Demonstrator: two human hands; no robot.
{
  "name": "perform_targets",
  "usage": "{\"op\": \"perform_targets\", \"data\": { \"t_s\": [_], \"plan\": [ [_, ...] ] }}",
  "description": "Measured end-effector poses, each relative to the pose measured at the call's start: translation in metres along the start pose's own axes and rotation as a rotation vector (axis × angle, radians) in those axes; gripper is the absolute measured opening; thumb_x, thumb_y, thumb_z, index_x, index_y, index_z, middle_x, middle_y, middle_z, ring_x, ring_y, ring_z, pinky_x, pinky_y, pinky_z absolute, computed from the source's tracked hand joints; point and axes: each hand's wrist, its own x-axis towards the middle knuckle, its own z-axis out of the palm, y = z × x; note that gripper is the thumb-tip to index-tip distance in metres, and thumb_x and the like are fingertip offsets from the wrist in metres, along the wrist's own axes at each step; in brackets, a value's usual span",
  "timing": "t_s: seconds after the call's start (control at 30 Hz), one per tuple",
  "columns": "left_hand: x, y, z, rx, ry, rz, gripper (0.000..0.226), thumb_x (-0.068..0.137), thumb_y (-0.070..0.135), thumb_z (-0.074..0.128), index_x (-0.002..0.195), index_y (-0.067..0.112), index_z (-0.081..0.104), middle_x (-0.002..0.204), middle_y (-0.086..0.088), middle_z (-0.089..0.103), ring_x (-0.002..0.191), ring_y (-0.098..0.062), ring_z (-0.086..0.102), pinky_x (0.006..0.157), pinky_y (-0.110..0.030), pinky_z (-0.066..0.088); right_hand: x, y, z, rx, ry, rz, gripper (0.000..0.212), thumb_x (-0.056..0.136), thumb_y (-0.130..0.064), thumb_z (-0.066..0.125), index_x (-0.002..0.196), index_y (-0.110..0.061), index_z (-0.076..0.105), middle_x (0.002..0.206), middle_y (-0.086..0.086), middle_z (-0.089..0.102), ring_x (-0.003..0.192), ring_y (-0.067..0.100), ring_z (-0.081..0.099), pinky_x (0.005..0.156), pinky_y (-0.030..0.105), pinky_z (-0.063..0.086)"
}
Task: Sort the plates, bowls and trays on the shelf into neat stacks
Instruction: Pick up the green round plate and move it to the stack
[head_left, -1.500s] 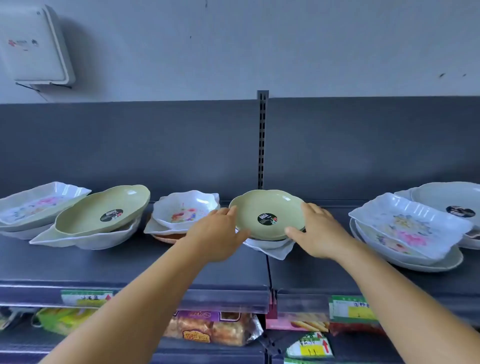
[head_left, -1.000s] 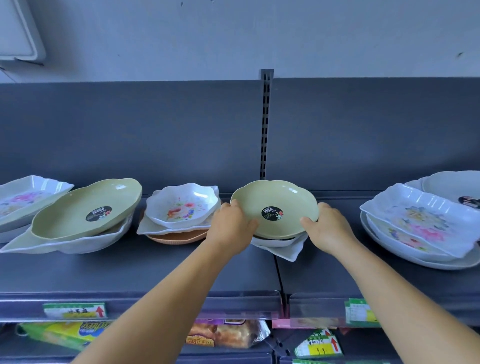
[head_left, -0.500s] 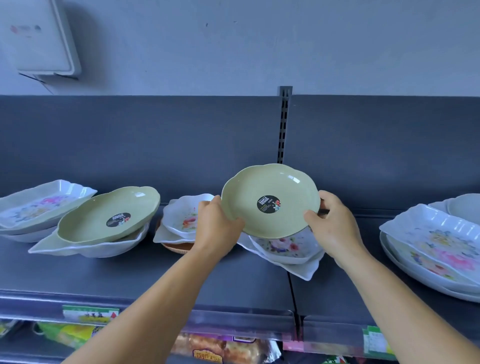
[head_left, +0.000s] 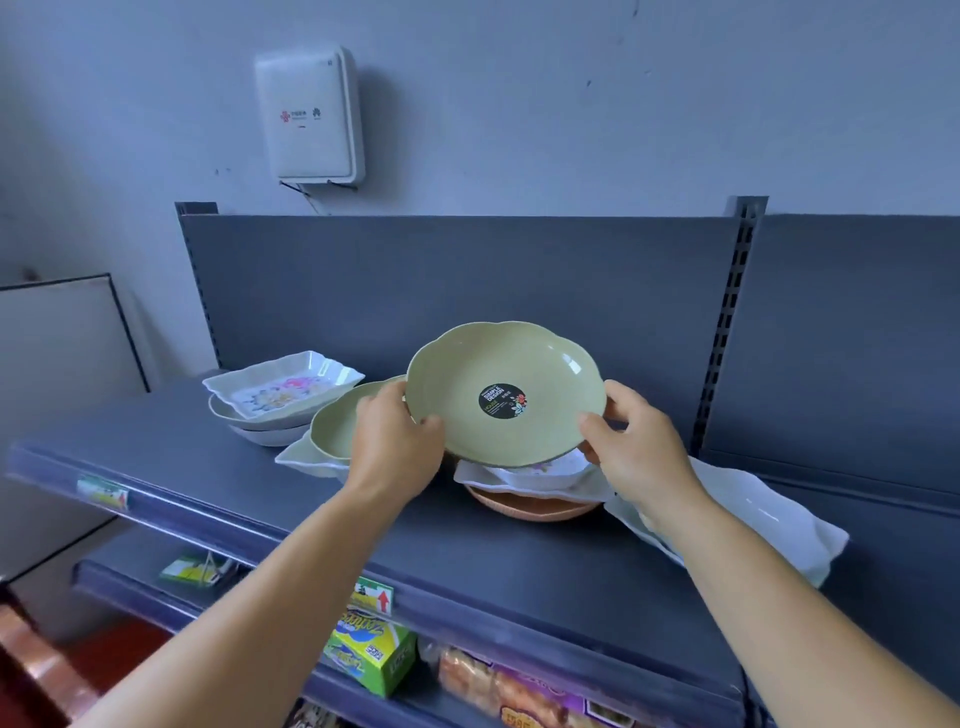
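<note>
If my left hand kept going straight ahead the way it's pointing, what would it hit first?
Probably the oval green dish lying just beyond the left hand, which grips the round green plate. Past that stands the grey back panel. Depth is hard to judge from this one view.

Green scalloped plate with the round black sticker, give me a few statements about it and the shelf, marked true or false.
1. Both hands hold the green scalloped plate, left hand and right hand on opposite rims. True.
2. The plate rests flat on the dark shelf. False: it is held above it, tilted.
3. A second green dish sits to its left. True.
4. The terracotta-coloured dish tops its stack. False: white dishes lie on it.
</note>
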Motion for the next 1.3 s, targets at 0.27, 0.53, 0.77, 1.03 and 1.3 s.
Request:
{"op": "perform_targets", "data": {
  "t_s": [0.27,0.53,0.77,1.03,1.3],
  "plan": [
    [0.034,-0.035,-0.053,0.177,0.023,-0.083,0.02,0.081,0.003,0.042,0.065,0.015,0.042,0.081,-0.009,0.041,0.07,-0.023,0.033,0.047,-0.026,0.026,0.02,-0.029,0.078,-0.005,-0.091,0.064,0.04,0.086,-0.021,0.056,0.126,-0.019,0.054,0.109,0.0,0.067,0.102,0.025,0.061,0.094,0.044,0.051],
    [0.056,-0.068,-0.073,0.3,-0.032,-0.162,0.018,0.079,0.005,0.044,0.064,0.013,0.045,0.112,-0.026,0.056,0.062,-0.026,0.042,0.051,-0.026,0.032,0.029,-0.037,0.123,-0.191,-0.136,0.068,0.028,0.089,-0.021,0.054,0.116,-0.013,0.059,0.113,0.006,0.064,0.103,0.028,0.058,0.09,0.041,0.049],
    [0.064,-0.084,-0.073,0.451,-0.091,-0.092,0.008,0.09,0.012,0.042,0.084,0.009,0.047,0.111,-0.014,0.051,0.107,-0.034,0.044,0.076,-0.034,0.035,0.041,-0.031,0.141,-0.412,-0.135,0.063,0.028,0.091,-0.024,0.051,0.114,-0.01,0.061,0.125,0.012,0.048,0.104,0.029,0.054,0.088,0.035,0.043],
    [0.059,-0.08,-0.081,1.037,-0.231,0.337,0.026,0.098,0.016,0.039,0.114,0.015,0.059,0.112,-0.009,0.057,0.111,-0.031,0.043,0.083,-0.031,0.035,0.029,-0.031,0.141,-0.807,-0.212,-0.081,0.03,0.1,-0.029,0.032,0.115,-0.01,0.05,0.133,0.003,0.04,0.122,0.024,0.036,0.095,0.037,0.04],
    [0.037,-0.053,-0.054,0.886,-0.274,0.679,0.028,0.1,0.028,0.043,0.122,0.015,0.052,0.128,-0.001,0.049,0.127,-0.022,0.04,0.101,-0.03,0.034,0.0,-0.032,0.107,-0.953,-0.282,-0.154,0.041,0.102,-0.035,0.032,0.138,-0.015,0.034,0.148,-0.002,0.033,0.137,0.02,0.026,0.109,0.032,0.025]
  ]
}}
